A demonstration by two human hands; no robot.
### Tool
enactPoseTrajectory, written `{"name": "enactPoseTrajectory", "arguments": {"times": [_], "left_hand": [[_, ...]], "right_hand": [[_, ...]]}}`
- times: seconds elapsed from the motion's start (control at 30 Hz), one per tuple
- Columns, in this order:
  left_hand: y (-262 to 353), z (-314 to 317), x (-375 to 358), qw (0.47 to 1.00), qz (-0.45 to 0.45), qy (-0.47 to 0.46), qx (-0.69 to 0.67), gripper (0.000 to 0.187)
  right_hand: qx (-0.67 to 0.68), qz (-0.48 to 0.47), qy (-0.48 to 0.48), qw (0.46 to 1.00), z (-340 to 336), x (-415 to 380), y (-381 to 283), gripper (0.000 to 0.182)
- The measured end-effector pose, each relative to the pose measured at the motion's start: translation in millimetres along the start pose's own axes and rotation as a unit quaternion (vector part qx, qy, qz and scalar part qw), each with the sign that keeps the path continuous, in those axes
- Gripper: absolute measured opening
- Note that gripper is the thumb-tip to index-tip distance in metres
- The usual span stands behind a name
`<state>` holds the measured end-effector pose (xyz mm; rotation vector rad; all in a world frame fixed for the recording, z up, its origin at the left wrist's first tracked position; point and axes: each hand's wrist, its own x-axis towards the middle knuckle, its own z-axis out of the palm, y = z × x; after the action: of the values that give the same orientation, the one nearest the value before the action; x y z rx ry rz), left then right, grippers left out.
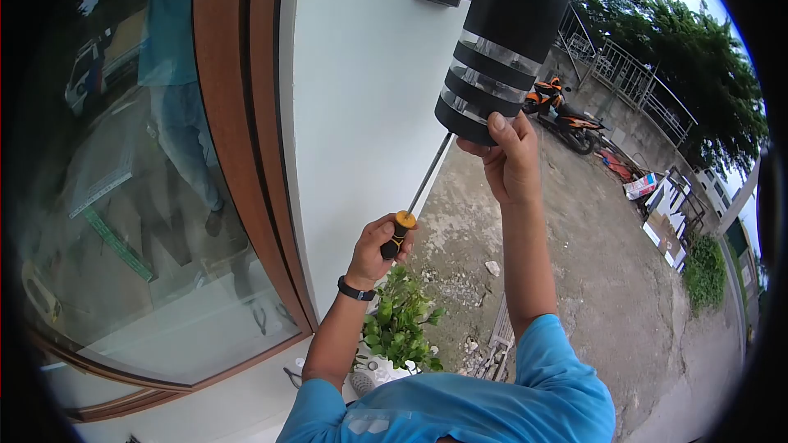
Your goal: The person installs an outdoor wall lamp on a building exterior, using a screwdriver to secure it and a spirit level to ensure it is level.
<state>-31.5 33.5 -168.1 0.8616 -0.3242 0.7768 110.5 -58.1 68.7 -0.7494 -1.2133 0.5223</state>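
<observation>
A black cylindrical wall lamp (521, 12) with clear bands near its lower end juts from the white wall (361, 74). My right hand (513, 156) grips the lamp's bottom rim, thumb on the side and fingers beneath. Lower down, my left hand (373, 250) is closed round the yellow and black handle of a screwdriver (428, 176). Its long shaft points up, and the tip meets the underside of the lamp near the rim; the exact contact point is hidden. A black band circles my left wrist.
A brown-framed window (226, 115) stands left of the wall, reflecting a person. Below my left hand is a leafy potted plant (402, 316). An orange and black motorbike (566, 119) is parked on the concrete yard (603, 254), with scrap boards (669, 230) at the right.
</observation>
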Motion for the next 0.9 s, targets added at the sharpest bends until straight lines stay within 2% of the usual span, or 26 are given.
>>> {"name": "enactPoseTrajectory", "arguments": {"times": [0.07,0.17,0.2,0.3,0.47,0.57,0.6,0.7,0.73,0.83,0.87,0.9], "left_hand": [[-5.9,10.2,-1.0,0.991,0.08,0.049,0.091,0.034],[-19.4,23.8,6.5,0.933,0.224,0.119,0.254,0.036],[-19.3,21.7,7.5,0.918,0.237,0.115,0.296,0.037],[-11.2,17.6,4.7,0.969,0.121,0.09,0.194,0.031],[-1.4,26.6,1.2,0.929,0.151,0.163,0.297,0.028],[-9.0,38.7,19.4,0.867,0.292,0.19,0.355,0.029],[-9.8,37.8,19.8,0.87,0.283,0.185,0.359,0.029],[0.1,33.6,13.2,0.946,0.166,0.124,0.251,0.026],[4.5,32.0,11.0,0.945,0.129,0.123,0.275,0.025],[1.3,41.0,10.2,0.894,0.164,0.189,0.371,0.027],[-4.8,40.6,15.8,0.882,0.207,0.189,0.38,0.03],[-7.7,39.4,18.2,0.88,0.205,0.193,0.381,0.029]], "right_hand": [[-0.002,-0.001,0.003,1.0,-0.2,0.4,0.1,0.056],[-0.01,-0.004,0.008,1.0,0.0,0.3,1.8,0.057],[-0.012,-0.013,0.004,1.0,0.7,0.2,1.9,0.055],[-0.01,-0.015,0.006,1.0,0.0,0.2,1.8,0.055],[-0.001,-0.001,0.018,1.0,0.0,1.3,2.3,0.064],[0.018,0.016,0.026,0.999,1.3,-0.2,-0.6,0.072],[0.025,0.015,0.028,0.999,3.1,-0.9,-1.6,0.074],[0.048,0.005,0.035,0.998,4.8,-1.0,-1.2,0.081],[0.056,-0.003,0.034,0.998,4.9,-0.2,-0.4,0.082],[0.063,-0.017,0.029,0.997,2.9,-0.1,-5.2,0.085],[0.07,-0.028,0.033,0.997,3.1,0.1,-1.2,0.085],[0.077,-0.039,0.036,0.996,3.4,-0.1,1.6,0.085]]}}
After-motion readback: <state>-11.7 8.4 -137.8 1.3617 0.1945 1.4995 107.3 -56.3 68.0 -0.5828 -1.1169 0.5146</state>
